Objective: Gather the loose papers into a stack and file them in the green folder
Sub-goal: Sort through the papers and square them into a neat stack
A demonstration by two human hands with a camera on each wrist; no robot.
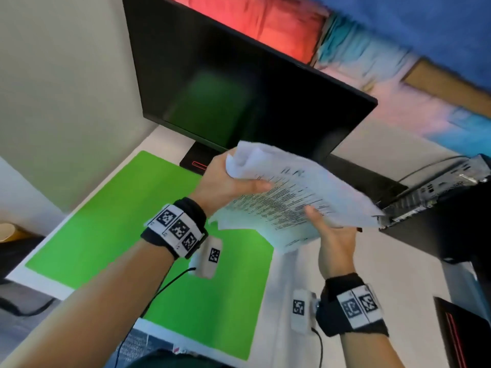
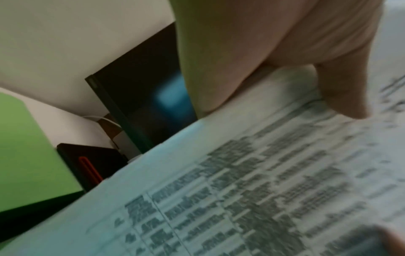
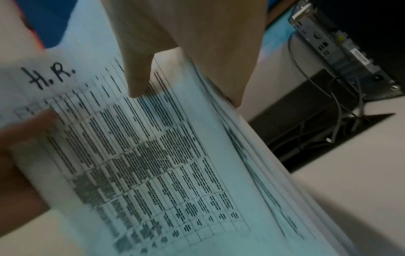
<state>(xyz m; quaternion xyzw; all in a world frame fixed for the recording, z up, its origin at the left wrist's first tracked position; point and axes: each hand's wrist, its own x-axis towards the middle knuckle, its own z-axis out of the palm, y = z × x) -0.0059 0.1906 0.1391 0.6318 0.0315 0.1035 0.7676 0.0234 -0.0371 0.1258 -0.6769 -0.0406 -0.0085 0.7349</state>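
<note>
Two forearms with marker-covered wristbands are seen nearest the head camera, and between the hands a stack of papers (image 1: 289, 197) is held in the air, above the desk (image 1: 377, 264). Printed tables are carried on the top sheet, and "H.R." is handwritten near one corner in the right wrist view. Its sheets are unevenly aligned, with edges fanned along the side at 3 o'clock.

At 9 o'clock of the stack, the green folder (image 1: 111, 229) is laid flat on the white desk, partly under the left forearm. At 12 o'clock of the folder, a dark monitor (image 1: 239, 83) is stood on a black base with a red stripe. At 3 o'clock of the stack, a small computer unit (image 1: 435, 189) with cables is seen on a black surface. Pale walls are seen to the left, and a blurred red and blue picture behind the monitor.

The stack's far corner, at 10 o'clock, is grasped by the left hand (image 1: 225, 187), with the thumb laid across the top sheet and the fingers curled beneath. The near edge, at 5 o'clock, is gripped by the right hand (image 1: 334, 243), thumb pressed on top and the palm below; the fingers underneath are hidden by the paper.
</note>
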